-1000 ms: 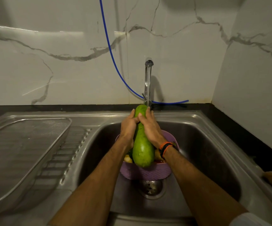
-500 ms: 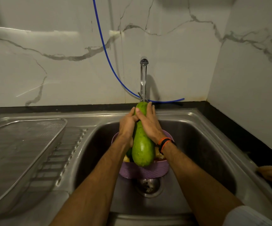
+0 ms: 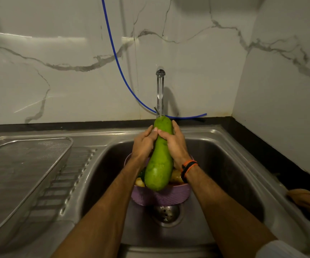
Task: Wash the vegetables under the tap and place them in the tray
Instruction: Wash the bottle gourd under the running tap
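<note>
Two-handed grip (image 3: 175, 144) hiding gourd (image 3: 159, 164) neck

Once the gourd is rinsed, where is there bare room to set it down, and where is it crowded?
The mesh tray on the drainboard left of the sink lies bare. The ribbed strip between tray and basin is also free. The basin middle is crowded: the purple basket of vegetables sits over the drain, with both hands and the gourd above.

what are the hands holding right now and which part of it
Both the left hand and the right hand grip the green gourd around its narrow upper part, just below the tip under the tap.
</note>
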